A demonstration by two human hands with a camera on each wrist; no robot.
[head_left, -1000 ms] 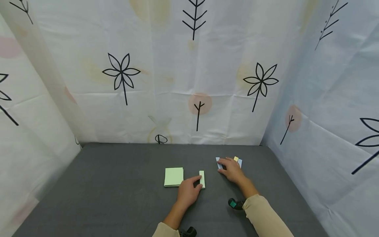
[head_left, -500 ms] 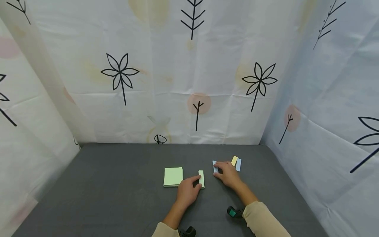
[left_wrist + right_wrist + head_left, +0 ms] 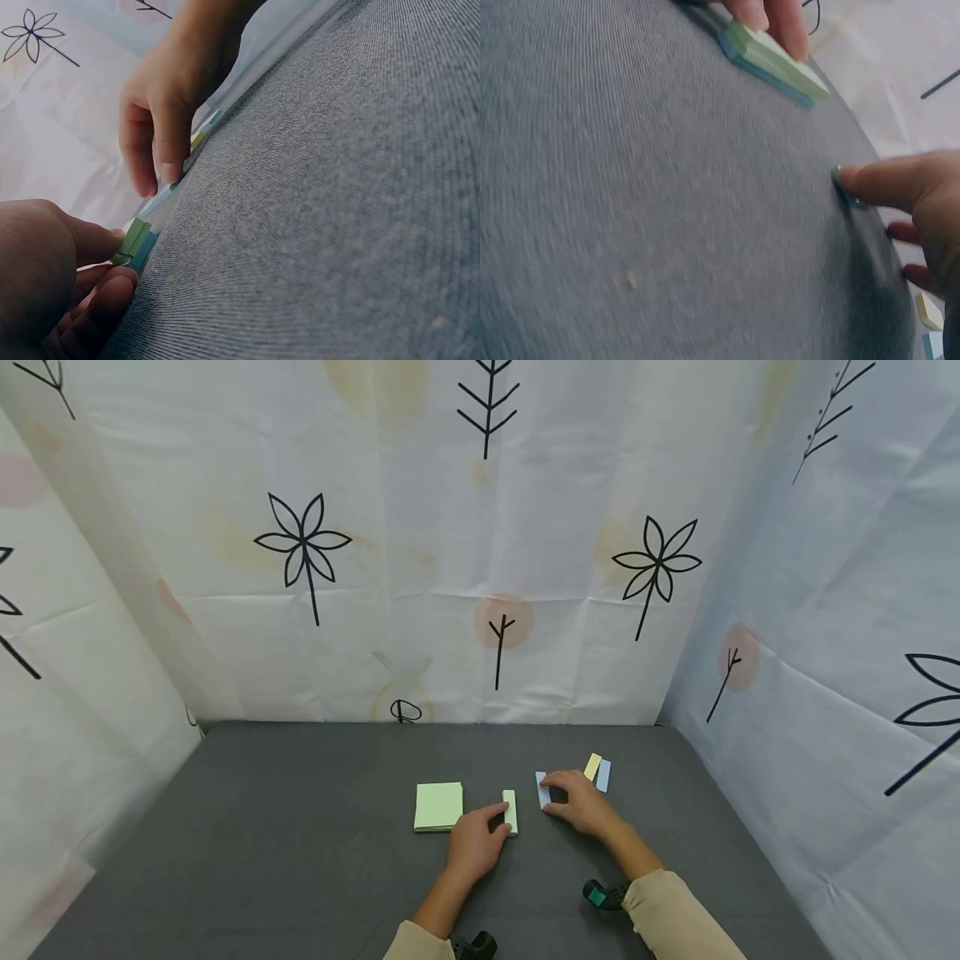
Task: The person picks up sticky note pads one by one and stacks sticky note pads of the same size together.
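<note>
Grey fabric covers the table [image 3: 300, 860] where we work, and our beige sleeves [image 3: 675, 918] come in at the near edge, each wrist carrying a small black camera. Our left hand [image 3: 472, 843] lies just beyond, its fingers curled with the thumb and forefinger pinching the near end of a narrow green strip [image 3: 510, 811]; the left wrist view shows that strip as a thin green stack on a blue base, caught between thumb and fingertip. Just left of the hand, not touched, rests a square green pad [image 3: 438, 805]. To the right, our right hand [image 3: 581, 802] rests on the table with its fingers bent, the forefinger and thumb tips set on a small blue strip [image 3: 542, 788], which lies just right of the green strip with a narrow gap of cloth between them. In the right wrist view the fingertip presses down on the blue strip's edge; whether the thumb really grips it we cannot tell. A little farther back, just beyond the right hand's knuckles, a yellow strip [image 3: 592, 767] and a second blue strip [image 3: 603, 775] lie side by side, touching or nearly so, clear of the hand. Behind all this hangs white cloth [image 3: 480, 543] printed with black leaves and twigs.
</note>
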